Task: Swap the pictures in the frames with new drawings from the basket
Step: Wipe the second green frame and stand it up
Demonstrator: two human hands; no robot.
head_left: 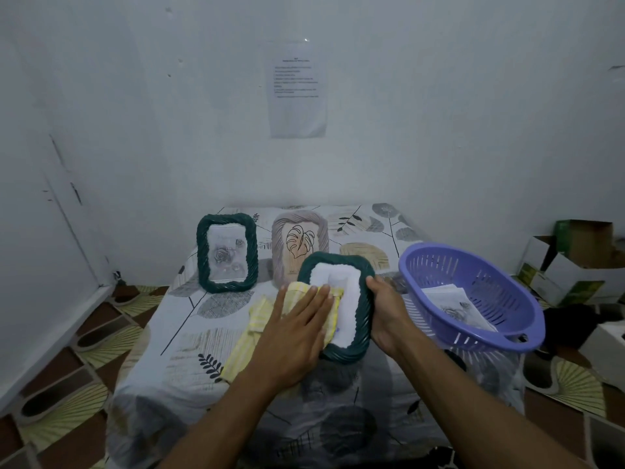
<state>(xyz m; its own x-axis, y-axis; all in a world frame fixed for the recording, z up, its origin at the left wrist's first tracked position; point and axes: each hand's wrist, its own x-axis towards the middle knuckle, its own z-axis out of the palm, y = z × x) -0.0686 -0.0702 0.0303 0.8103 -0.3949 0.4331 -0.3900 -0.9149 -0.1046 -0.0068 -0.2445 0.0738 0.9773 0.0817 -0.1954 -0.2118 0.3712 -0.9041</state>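
The patterned surface [189, 333] carries everything. On its right, one purple basket [436, 265] holds the drawings [456, 306], perhaps two or three sheets, though the dim light makes the count unsure. There are three frames: a green frame [227, 253] and a beige frame [297, 238] stand at the back, and the third frame [351, 299] sits tilted near the middle. One yellow cloth [250, 333] lies over its left side, pressed down by the left hand [297, 330] with fingers flat and released. The right hand [385, 313] clasps its right edge. Best to hold firmly and wipe lightly into the corners.
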